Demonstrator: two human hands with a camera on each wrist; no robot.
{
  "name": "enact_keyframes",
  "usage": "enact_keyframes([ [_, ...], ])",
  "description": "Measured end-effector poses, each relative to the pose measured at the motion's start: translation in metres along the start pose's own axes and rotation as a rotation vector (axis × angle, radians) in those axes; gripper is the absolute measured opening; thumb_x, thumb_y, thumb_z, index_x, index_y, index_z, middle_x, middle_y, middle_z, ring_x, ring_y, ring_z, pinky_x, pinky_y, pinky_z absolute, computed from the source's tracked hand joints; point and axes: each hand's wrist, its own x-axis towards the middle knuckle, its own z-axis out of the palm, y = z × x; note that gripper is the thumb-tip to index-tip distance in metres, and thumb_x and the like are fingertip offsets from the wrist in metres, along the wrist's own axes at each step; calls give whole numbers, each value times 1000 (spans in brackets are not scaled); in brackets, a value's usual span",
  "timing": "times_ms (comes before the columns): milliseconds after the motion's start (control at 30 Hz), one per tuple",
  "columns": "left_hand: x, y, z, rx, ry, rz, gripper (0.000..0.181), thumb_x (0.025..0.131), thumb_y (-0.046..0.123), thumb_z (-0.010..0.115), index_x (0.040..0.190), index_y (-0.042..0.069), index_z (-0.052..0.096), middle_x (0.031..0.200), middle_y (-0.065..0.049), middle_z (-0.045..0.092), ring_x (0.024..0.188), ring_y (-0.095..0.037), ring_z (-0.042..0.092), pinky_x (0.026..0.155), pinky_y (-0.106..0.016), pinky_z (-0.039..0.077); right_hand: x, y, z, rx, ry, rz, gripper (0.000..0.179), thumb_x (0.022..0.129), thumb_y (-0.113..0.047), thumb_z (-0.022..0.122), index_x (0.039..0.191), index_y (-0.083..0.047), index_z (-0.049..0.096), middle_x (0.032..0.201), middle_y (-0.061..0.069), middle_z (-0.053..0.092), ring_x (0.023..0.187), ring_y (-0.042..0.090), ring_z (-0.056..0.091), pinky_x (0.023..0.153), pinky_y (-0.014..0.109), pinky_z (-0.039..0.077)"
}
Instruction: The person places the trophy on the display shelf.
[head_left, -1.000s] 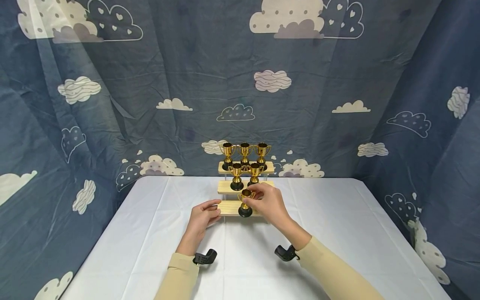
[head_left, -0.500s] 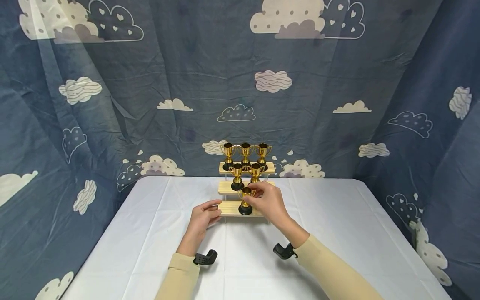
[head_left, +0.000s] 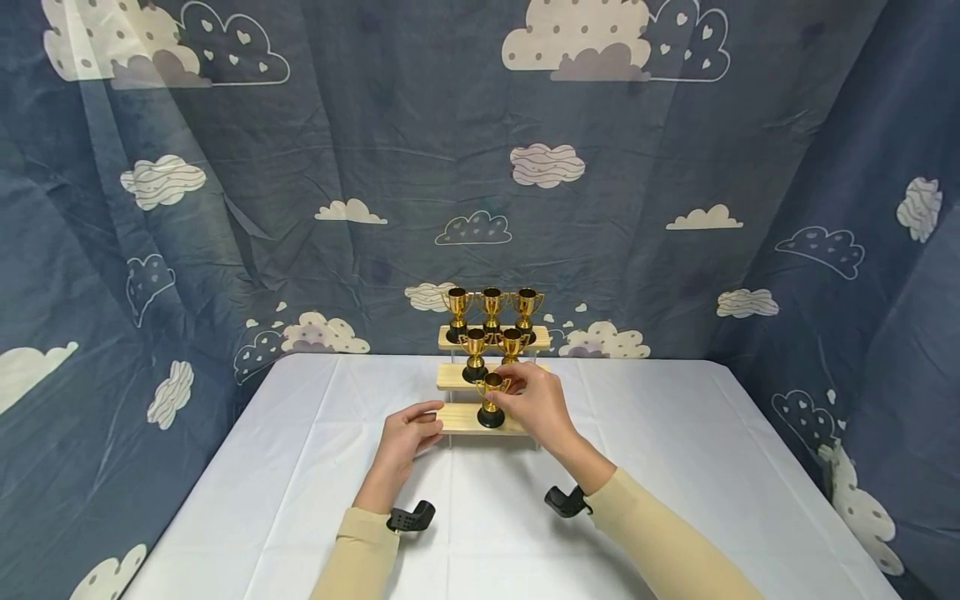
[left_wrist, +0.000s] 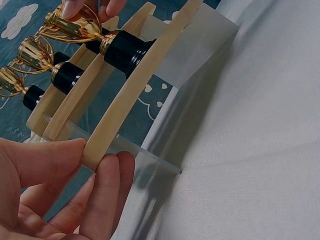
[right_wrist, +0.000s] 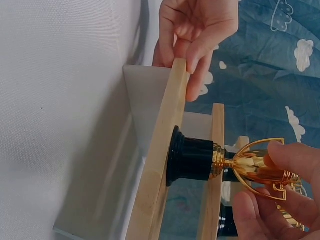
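Note:
A small gold trophy cup (head_left: 491,417) with a black base stands upright on the lowest wooden board (head_left: 459,418) of a three-tier stand. My right hand (head_left: 538,406) pinches its gold cup between thumb and fingers, beside the handles. In the right wrist view the black base (right_wrist: 192,157) touches the board. My left hand (head_left: 402,437) grips the left end of that same board, thumb above and fingers below, as the left wrist view shows at the board's end (left_wrist: 97,152). The right fingers partly hide the cup and the right part of the board.
Two more trophies stand on the middle board (head_left: 453,377), the right trophy (head_left: 513,342) partly behind my hand. Three others line the top board (head_left: 444,337). Clear side panels (left_wrist: 150,157) carry the boards on a white-covered table (head_left: 315,500), before a cloud-patterned curtain (head_left: 390,125).
The trophy in my right hand has moved slightly back from the lowest board's front edge. My left hand keeps its grip on the board's end.

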Motion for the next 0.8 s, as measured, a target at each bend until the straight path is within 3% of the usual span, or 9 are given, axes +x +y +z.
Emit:
enact_keyframes([
  [500, -2, 3, -1, 7, -18, 30, 42, 85, -5, 73, 126, 1, 69, 109, -18, 65, 84, -15, 67, 84, -35, 61, -2, 7, -1, 23, 1, -9, 46, 79, -20, 89, 122, -14, 73, 100, -4, 67, 78, 12, 67, 70, 30, 58],
  [800, -5, 4, -12, 56, 43, 38, 40, 87, -6, 71, 126, 3, 70, 108, -17, 68, 83, -17, 69, 76, -30, 62, -11, 6, -7, 10, -7, -21, 49, 80, -24, 88, 125, -15, 71, 97, 3, 66, 82, 14, 68, 73, 32, 59],
])
